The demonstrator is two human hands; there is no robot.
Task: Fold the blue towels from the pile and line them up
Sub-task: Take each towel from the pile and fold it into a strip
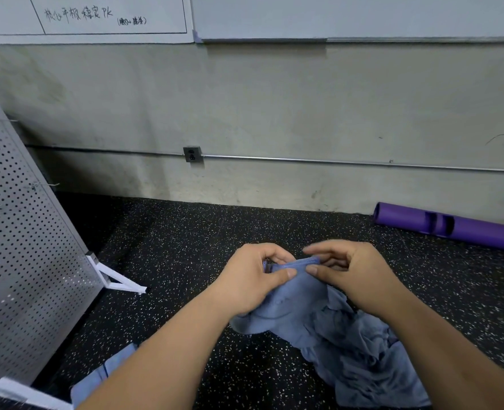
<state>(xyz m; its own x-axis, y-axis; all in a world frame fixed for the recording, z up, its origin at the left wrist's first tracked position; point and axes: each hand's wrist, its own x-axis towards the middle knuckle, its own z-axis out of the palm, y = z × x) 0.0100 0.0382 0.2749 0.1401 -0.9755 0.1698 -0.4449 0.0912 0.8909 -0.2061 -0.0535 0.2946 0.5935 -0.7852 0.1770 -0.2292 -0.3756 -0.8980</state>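
I pinch one blue towel (292, 294) by its top hem, left grip (253, 276) and right grip (354, 270) both clamped on it, just above the crumpled pile (363, 365) on the floor (185, 232). Left of the pile lies open floor, then one perforated panel (22, 247); beyond the pile, one purple tube (481, 232).

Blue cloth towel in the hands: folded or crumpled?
Not folded: blue cloth towel hangs wrinkled from its hem, pinched by left hand and right hand.

Blue towel (286, 294): crumpled, upper hem raised taut, lower part draping onto the pile (363, 359) of rumpled blue towels. Second towel (96, 377): flat, well left of the pile.
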